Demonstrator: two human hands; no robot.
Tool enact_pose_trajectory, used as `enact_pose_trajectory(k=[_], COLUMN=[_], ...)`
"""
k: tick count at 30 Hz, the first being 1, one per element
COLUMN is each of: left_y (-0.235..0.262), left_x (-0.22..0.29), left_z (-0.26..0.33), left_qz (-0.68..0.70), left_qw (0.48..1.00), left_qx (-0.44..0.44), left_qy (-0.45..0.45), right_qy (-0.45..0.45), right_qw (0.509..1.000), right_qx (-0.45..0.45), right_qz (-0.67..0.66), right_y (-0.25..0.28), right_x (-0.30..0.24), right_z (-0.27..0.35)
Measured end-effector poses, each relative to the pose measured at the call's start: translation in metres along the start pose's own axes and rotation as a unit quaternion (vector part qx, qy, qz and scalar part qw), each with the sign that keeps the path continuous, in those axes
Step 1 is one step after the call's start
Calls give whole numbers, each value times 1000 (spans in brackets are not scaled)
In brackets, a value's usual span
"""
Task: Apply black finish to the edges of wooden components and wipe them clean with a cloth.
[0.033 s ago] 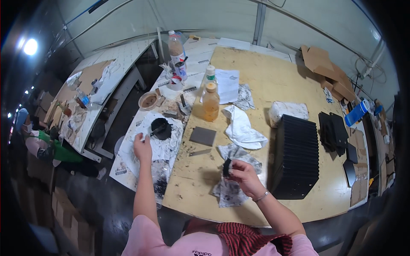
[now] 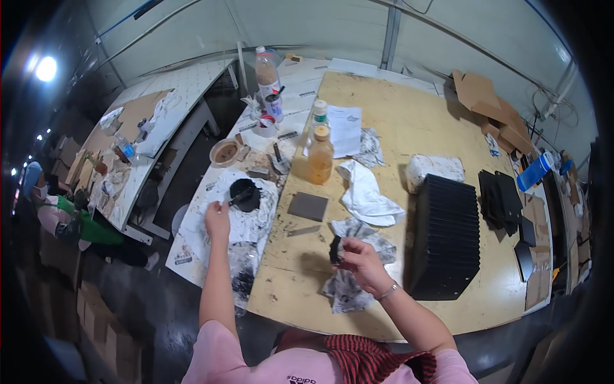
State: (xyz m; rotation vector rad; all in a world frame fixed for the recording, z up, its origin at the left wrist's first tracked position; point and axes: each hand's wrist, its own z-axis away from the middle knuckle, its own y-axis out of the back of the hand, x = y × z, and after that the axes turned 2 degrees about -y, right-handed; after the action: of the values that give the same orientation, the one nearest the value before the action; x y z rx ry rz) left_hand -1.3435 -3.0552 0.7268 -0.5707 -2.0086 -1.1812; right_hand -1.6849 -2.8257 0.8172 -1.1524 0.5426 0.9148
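The right hand pinched a small black part upright above a stained rag — held clear of the wooden surface, likely so any smears fell on the cloth. The left hand gripped a brush, its tip in a black dish set on smeared paper to catch drips. A stack of black plates lay just beside, at the right.

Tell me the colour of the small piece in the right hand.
Black, seen in the head view: the small flat piece pinched by the right hand.
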Motion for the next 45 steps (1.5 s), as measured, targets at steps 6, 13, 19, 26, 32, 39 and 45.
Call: enact_pose_trajectory(k=[6,13,19,26,32,39,45], left_y=[-14,19,11,-5,7,6,26], left_x=[-11,45,46,51,59,55,-3], left_z=[-18,-44,-57,-70,-74,-71,-65], left_qz=[198,-119,-145,-144,-162,-133,219], left_qw=[969,936,905,903,881,917,944], left_qx=[-141,-46,-221,-222,-287,-265,-237], left_qy=[38,-328,-332,-339,-340,-266,64], right_qy=[-50,-79,-87,-109,-108,-104,-103], right_qw=[998,996,994,991,990,989,989], right_qx=[-35,-4,40,39,67,61,86], right_qz=[-14,-34,-48,-60,-59,-80,-69], right_y=[-57,-96,-112,-106,-109,-111,-125], right_x=[32,43,44,53,39,41,37], right_z=[-88,-145,-163,-186,-194,-209,-218])
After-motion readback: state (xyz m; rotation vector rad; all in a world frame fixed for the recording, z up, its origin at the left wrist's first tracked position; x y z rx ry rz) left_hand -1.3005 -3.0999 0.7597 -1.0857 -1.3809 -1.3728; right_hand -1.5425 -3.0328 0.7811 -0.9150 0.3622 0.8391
